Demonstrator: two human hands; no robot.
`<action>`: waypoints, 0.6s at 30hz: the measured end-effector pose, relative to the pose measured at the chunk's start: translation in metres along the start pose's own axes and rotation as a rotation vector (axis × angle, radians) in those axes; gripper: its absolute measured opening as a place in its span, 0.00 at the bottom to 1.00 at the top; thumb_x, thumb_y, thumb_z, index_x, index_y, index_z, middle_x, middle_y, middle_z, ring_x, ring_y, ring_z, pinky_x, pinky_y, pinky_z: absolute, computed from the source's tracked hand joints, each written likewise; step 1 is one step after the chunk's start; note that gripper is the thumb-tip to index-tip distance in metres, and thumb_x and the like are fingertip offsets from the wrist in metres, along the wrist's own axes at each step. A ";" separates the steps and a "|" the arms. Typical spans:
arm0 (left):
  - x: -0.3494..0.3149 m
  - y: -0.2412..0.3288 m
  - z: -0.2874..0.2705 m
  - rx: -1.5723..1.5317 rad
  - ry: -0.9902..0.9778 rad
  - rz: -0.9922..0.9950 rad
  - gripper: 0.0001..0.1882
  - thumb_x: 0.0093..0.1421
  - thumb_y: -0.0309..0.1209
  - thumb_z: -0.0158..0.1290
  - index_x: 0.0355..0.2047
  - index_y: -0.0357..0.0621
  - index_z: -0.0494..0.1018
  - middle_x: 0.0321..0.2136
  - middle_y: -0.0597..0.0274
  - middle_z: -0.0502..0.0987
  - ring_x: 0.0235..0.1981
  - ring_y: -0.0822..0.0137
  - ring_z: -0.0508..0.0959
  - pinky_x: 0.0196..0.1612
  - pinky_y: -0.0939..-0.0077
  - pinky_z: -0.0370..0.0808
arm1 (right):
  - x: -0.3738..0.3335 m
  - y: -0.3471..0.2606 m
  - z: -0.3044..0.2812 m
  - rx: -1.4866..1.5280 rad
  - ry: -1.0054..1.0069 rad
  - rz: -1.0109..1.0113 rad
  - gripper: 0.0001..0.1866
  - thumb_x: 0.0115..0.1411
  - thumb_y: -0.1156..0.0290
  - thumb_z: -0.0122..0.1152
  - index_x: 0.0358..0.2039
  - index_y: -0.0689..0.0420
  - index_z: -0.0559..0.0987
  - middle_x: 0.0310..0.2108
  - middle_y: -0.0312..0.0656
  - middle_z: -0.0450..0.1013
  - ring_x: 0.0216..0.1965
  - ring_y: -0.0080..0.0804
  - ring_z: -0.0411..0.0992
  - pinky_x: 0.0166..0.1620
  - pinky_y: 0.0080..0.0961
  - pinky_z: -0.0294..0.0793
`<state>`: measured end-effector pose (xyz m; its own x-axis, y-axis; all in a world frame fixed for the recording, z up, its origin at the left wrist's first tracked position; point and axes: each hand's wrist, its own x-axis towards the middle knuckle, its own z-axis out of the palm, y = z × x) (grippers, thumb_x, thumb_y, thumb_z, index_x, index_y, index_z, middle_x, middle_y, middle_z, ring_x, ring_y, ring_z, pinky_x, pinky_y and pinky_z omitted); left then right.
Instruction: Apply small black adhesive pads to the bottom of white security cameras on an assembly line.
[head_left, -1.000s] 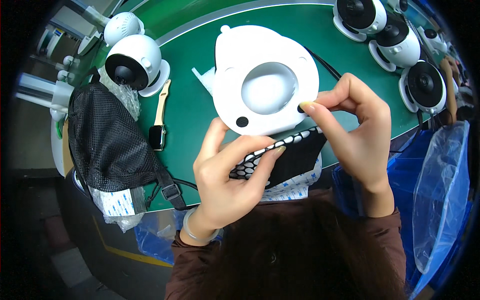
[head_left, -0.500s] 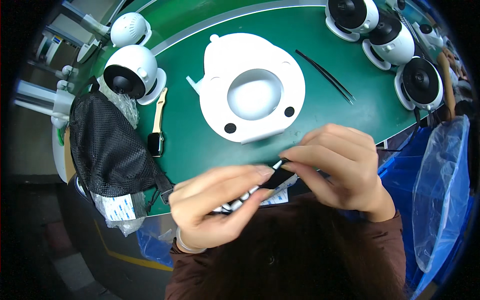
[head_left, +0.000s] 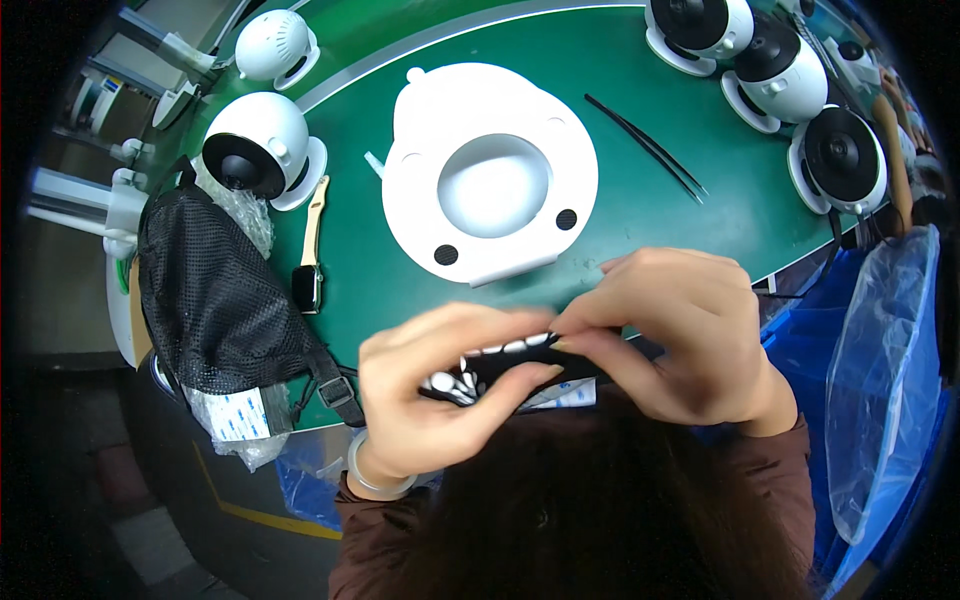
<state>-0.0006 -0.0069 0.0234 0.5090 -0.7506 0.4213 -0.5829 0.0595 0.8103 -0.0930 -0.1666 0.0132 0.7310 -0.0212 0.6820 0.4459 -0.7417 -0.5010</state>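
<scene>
Bent between my hands is a small black sheet with white ovals (head_left: 500, 372). My left hand (head_left: 425, 385) grips it, fingers on top and thumb below, partly smeared by motion. My right hand (head_left: 680, 335) pinches at its right edge; whether a small piece sits between those fingertips I cannot make out. Beyond my hands lies a white rounded device housing (head_left: 420, 215) with a round hollow. Two black mesh dots mark its near side, and a small white tab stands out on its left.
Black tweezers (head_left: 645, 145) lie right of the housing. White cameras (head_left: 845, 160) with black fronts stand at the far right, another white camera (head_left: 262, 145) at the left. A watch (head_left: 308, 285) and a black mesh bag (head_left: 220, 285) lie left. Blue bins (head_left: 820, 330) stand right.
My left hand has shifted slightly up and right, and the black sheet is now turned flatter, showing more white ovals. My right hand stays at its edge. The view has shifted slightly.
</scene>
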 end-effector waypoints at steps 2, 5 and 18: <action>-0.003 0.001 -0.001 0.058 0.014 -0.014 0.09 0.39 0.17 0.57 0.25 0.35 0.75 0.21 0.57 0.76 0.21 0.70 0.76 0.23 0.85 0.69 | 0.003 -0.009 -0.004 -0.010 -0.068 0.058 0.09 0.38 0.75 0.64 0.23 0.56 0.75 0.20 0.36 0.70 0.20 0.32 0.69 0.27 0.25 0.69; -0.002 0.005 -0.003 0.139 0.035 -0.063 0.06 0.39 0.17 0.58 0.21 0.36 0.74 0.16 0.58 0.74 0.17 0.69 0.75 0.20 0.85 0.68 | 0.006 -0.011 -0.005 -0.095 -0.116 0.055 0.08 0.37 0.75 0.63 0.23 0.54 0.77 0.23 0.35 0.72 0.24 0.31 0.71 0.33 0.26 0.72; -0.002 0.001 0.003 0.227 0.065 -0.007 0.07 0.38 0.17 0.57 0.20 0.36 0.73 0.14 0.59 0.71 0.12 0.70 0.71 0.16 0.83 0.64 | 0.012 -0.011 -0.006 -0.301 -0.159 -0.113 0.09 0.33 0.74 0.59 0.21 0.55 0.74 0.23 0.34 0.70 0.27 0.28 0.71 0.36 0.29 0.73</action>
<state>-0.0040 -0.0069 0.0222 0.5490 -0.7058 0.4477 -0.7032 -0.1006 0.7038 -0.0924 -0.1624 0.0303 0.7672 0.1594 0.6213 0.3739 -0.8982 -0.2313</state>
